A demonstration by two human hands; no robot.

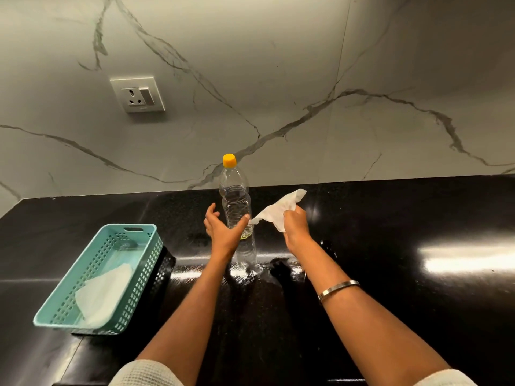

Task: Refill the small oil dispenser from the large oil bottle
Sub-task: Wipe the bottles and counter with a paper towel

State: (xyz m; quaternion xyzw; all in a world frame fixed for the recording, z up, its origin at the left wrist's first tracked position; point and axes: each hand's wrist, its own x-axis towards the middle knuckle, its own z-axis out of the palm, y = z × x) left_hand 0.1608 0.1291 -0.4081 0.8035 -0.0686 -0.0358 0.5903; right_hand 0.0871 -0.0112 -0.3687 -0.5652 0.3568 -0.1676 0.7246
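A tall clear plastic oil bottle [236,201] with a yellow cap [229,160] stands upright on the black counter [390,246], with only a little yellow oil at its bottom. My left hand [223,228] is spread open around the bottle's lower part; the thumb tip touches the bottle and the fingers stand off to its left. My right hand [296,227] grips a crumpled white tissue [278,211] just right of the bottle. No small dispenser is in view.
A teal perforated basket [69,307] with a white tissue [107,293] inside sits at the left on the counter. A marble wall with a power socket [138,94] rises behind. The counter shows shiny smears near the bottle.
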